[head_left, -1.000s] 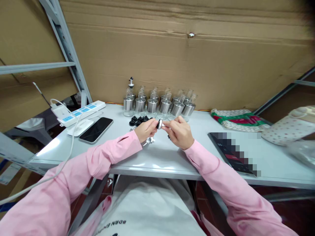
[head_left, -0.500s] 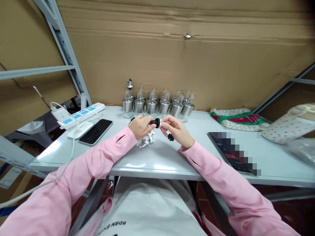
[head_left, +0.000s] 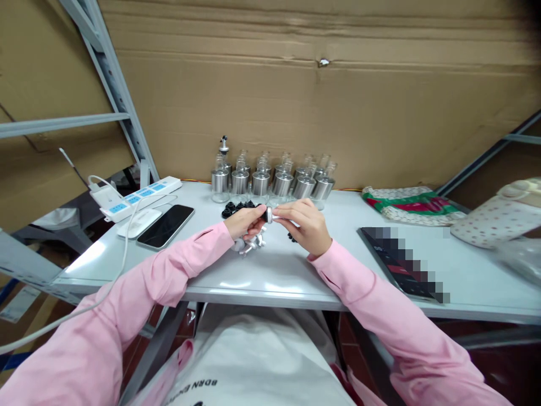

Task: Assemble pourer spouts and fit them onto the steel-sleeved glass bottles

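Observation:
Between my hands, above the table, is a bottle pourer (head_left: 269,215) with a silver collar. My left hand (head_left: 244,222) is closed around its black stopper end. The fingertips of my right hand (head_left: 310,225) pinch its silver spout end. Beneath my left hand lie loose silver spouts (head_left: 253,243), and just behind it is a group of black stoppers (head_left: 230,210). Small black pieces (head_left: 291,237) sit under my right hand, mostly covered by it. Rows of glass bottles with steel sleeves (head_left: 261,183) stand behind. A pourer (head_left: 224,145) is fitted in one at the back left.
To the left are a smartphone (head_left: 166,226), a white power strip (head_left: 141,198) and a white cable across my left sleeve. On the right lie a dark flat package (head_left: 393,262), a green and red bag (head_left: 409,206) and a dotted pouch (head_left: 494,220). Cardboard (head_left: 270,101) walls the back.
My left hand has turned and drawn back, uncovering the black stoppers behind it. My right hand's fingers have closed over the spout end of the pourer.

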`<state>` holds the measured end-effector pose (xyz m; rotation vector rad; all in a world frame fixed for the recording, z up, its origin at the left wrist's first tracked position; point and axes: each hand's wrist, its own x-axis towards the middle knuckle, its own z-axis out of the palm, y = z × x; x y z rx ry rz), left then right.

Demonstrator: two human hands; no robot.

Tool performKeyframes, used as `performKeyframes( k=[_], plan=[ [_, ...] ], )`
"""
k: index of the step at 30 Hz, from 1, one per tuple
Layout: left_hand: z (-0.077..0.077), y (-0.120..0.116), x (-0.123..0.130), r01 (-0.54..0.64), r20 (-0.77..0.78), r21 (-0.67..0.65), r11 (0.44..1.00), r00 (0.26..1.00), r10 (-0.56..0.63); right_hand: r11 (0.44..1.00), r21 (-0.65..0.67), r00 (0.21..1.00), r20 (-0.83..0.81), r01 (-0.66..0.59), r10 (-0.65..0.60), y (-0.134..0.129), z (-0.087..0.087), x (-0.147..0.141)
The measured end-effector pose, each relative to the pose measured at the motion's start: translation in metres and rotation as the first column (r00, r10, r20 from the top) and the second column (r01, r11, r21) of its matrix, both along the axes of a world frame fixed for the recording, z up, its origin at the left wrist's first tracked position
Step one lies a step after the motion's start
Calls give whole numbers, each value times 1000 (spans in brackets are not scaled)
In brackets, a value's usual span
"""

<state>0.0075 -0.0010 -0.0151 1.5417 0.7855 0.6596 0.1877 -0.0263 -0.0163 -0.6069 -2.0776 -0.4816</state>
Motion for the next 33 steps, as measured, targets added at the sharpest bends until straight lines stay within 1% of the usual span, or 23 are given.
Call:
performKeyframes(
  k=[3, 5, 7, 9, 10, 11, 12, 13, 14, 16, 17, 18, 20, 21, 23, 24, 25, 26, 27, 29, 31, 32, 33],
  plan=[
    [2, 0, 1, -12, 39, -34, 999, 999, 13, 999, 23, 999, 20, 47, -48, -3, 1, -1],
    [2, -2, 1, -14, 50, -5, 1000, 999, 14, 997, 23, 997, 35, 68, -69, -5, 1, -1],
    [3, -3, 1, -4, 41, 49, 999, 999, 2, 997, -21, 997, 30, 72, -71, -6, 0, -1],
    [3, -3, -1, 11, 6, 132, 991, 1000, -12, 987, -154, 998, -35, 50, -56, -6, -1, -1],
    [2, -2, -2, 18, -25, 192, 981, 1000, -13, 965, -261, 995, -96, 14, -40, -6, -2, -2],
    [2, -1, -4, 22, -69, 271, 962, 998, -3, 921, -388, 984, -175, -47, -24, -6, -3, -3],
    [2, 0, -6, 28, -129, 366, 930, 991, 21, 845, -518, 965, -264, -134, -9, -5, -3, -4],
    [2, 2, -8, 43, -203, 473, 880, 977, 62, 736, -634, 935, -354, -239, -1, -4, -3, -5],
    [1, 4, -9, 67, -280, 584, 809, 952, 123, 606, -715, 898, -441, -348, -5, -3, -2, -6],
    [1, 8, -11, 161, -402, 772, 614, 872, 278, 347, -778, 819, -572, -523, -50, -1, 0, -7],
    [0, 10, -12, 221, -433, 833, 507, 831, 350, 237, -777, 784, -615, -583, -84, -1, 2, -7],
    [0, 12, -12, 276, -440, 874, 399, 798, 412, 144, -763, 754, -646, -630, -124, 0, 4, -6],
    [-1, 13, -12, 357, -413, 911, 209, 770, 486, -27, -716, 706, -681, -698, -196, 0, 6, -5],
    [-1, 13, -13, 378, -392, 916, 135, 774, 496, -115, -684, 690, -689, -720, -221, -1, 8, -4],
    [0, 13, -15, 374, -338, 927, 24, 807, 484, -263, -610, 663, -706, -748, -249, -3, 11, -4],
    [1, 13, -17, 352, -304, 936, -13, 827, 473, -315, -579, 654, -713, -752, -253, -4, 14, -5],
    [2, 12, -19, 318, -265, 947, -39, 846, 463, -347, -557, 647, -721, -755, -249, -5, 17, -7],
    [2, 12, -21, 275, -220, 960, -56, 862, 457, -351, -548, 638, -732, -760, -239, -6, 20, -10],
    [3, 12, -23, 227, -175, 972, -64, 874, 454, -334, -553, 634, -741, -763, -222, -7, 23, -13],
    [3, 13, -26, 120, -82, 991, -54, 886, 457, -261, -599, 646, -745, -757, -167, -6, 30, -19],
    [2, 14, -27, 14, -6, 1000, -14, 883, 470, -145, -671, 684, -726, -728, -76, -2, 32, -25],
    [2, 15, -27, -35, 22, 999, 18, 875, 483, -67, -705, 707, -707, -706, -19, 0, 32, -28],
    [1, 15, -27, -79, 41, 995, 56, 867, 497, 31, -731, 731, -681, -682, 40, 2, 30, -29]
  ],
)
